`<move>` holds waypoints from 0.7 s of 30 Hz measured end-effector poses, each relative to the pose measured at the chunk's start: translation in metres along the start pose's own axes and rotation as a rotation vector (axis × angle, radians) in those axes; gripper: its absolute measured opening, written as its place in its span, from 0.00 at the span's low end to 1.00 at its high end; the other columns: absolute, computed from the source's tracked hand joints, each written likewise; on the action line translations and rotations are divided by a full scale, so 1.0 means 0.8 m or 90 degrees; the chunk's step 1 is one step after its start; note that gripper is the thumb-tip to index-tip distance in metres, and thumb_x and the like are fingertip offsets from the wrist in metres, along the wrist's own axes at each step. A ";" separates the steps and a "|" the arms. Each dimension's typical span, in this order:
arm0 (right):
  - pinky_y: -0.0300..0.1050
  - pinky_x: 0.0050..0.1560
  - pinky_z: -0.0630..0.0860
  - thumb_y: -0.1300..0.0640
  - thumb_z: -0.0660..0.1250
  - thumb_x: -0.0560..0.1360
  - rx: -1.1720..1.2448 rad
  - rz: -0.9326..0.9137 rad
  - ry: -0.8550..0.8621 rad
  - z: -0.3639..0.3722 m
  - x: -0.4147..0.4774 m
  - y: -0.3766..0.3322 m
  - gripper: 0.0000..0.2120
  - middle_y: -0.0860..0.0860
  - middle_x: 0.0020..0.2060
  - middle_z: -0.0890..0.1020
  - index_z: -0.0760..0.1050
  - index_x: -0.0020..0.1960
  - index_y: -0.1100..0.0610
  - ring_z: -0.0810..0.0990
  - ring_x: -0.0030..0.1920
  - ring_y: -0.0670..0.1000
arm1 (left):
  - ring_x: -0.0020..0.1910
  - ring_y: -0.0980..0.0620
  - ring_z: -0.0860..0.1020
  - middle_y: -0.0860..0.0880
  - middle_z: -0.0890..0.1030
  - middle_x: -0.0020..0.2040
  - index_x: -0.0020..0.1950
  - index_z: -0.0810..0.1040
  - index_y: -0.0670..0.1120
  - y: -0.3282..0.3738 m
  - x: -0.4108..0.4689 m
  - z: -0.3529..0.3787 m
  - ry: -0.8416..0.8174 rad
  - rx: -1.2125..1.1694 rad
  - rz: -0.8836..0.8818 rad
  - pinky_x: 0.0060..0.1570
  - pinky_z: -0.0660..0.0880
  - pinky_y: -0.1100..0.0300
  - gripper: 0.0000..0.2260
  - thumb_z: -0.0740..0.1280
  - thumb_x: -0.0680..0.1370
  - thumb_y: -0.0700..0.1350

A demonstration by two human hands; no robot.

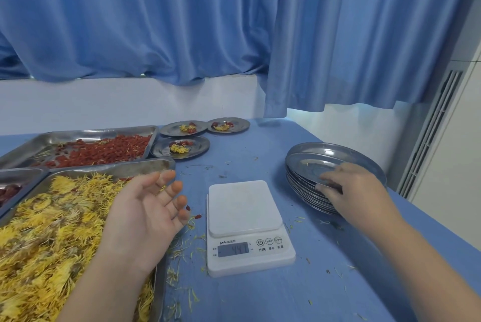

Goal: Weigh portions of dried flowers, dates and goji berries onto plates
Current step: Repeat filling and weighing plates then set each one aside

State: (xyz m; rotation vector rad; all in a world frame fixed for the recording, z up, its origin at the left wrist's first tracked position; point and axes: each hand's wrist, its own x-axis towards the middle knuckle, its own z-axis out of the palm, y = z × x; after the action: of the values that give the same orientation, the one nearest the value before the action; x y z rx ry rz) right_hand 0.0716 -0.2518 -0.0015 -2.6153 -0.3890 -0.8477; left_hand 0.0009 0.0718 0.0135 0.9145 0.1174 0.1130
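Observation:
A white digital scale (244,207) stands bare in the middle of the blue table, its display lit. My right hand (351,189) grips the near rim of the top plate of a stack of steel plates (312,160) at the right. My left hand (148,207) hovers palm up with straight fingers over the right edge of a steel tray of yellow dried flowers (46,230). Behind it sits a tray of red goji berries (104,151). At the far left edge a tray with dark red dates (9,191) shows partly. Three filled plates (181,147) stand behind the scale.
Loose petals and two stray berries (198,216) lie scattered on the blue tablecloth around the scale. A blue curtain hangs over a white ledge behind the table. The table's right edge runs diagonally just past the plate stack.

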 end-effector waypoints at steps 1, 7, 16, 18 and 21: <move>0.48 0.40 0.74 0.60 0.73 0.72 -0.003 -0.007 0.004 -0.001 0.000 0.001 0.01 0.49 0.33 0.77 0.84 0.41 0.57 0.75 0.40 0.53 | 0.33 0.50 0.74 0.49 0.77 0.36 0.47 0.77 0.47 0.000 0.000 0.000 0.001 -0.001 0.000 0.38 0.68 0.56 0.07 0.62 0.76 0.49; 0.46 0.36 0.74 0.67 0.75 0.69 -0.029 -0.116 0.182 -0.004 -0.001 -0.011 0.03 0.52 0.32 0.79 0.84 0.40 0.60 0.76 0.34 0.58 | 0.33 0.50 0.75 0.49 0.77 0.37 0.47 0.77 0.47 0.001 -0.001 0.000 0.007 -0.003 -0.004 0.38 0.68 0.56 0.07 0.62 0.76 0.49; 0.48 0.40 0.66 0.62 0.74 0.68 -0.050 -0.404 0.253 0.026 -0.025 -0.093 0.04 0.46 0.34 0.81 0.84 0.41 0.53 0.75 0.36 0.53 | 0.32 0.51 0.74 0.49 0.76 0.36 0.45 0.77 0.47 0.003 -0.005 0.003 0.019 -0.013 -0.006 0.37 0.67 0.57 0.07 0.61 0.77 0.48; 0.49 0.36 0.67 0.63 0.75 0.67 -0.062 -0.426 0.234 0.038 -0.032 -0.105 0.06 0.46 0.32 0.80 0.83 0.40 0.53 0.75 0.33 0.54 | 0.32 0.51 0.74 0.49 0.77 0.36 0.45 0.77 0.47 0.003 -0.005 0.003 0.020 -0.014 -0.009 0.37 0.67 0.57 0.07 0.61 0.77 0.48; 0.49 0.34 0.66 0.63 0.76 0.67 -0.079 -0.430 0.198 0.049 -0.036 -0.109 0.07 0.46 0.33 0.80 0.82 0.41 0.53 0.73 0.32 0.54 | 0.32 0.51 0.74 0.49 0.77 0.36 0.44 0.78 0.47 0.004 -0.005 0.001 0.021 -0.016 -0.010 0.37 0.67 0.58 0.08 0.62 0.77 0.48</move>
State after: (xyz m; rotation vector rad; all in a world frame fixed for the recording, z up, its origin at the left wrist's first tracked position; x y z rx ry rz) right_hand 0.0375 -0.1612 -0.0265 -2.4019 -1.1933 -1.4994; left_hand -0.0029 0.0723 0.0167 0.8873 0.1540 0.1149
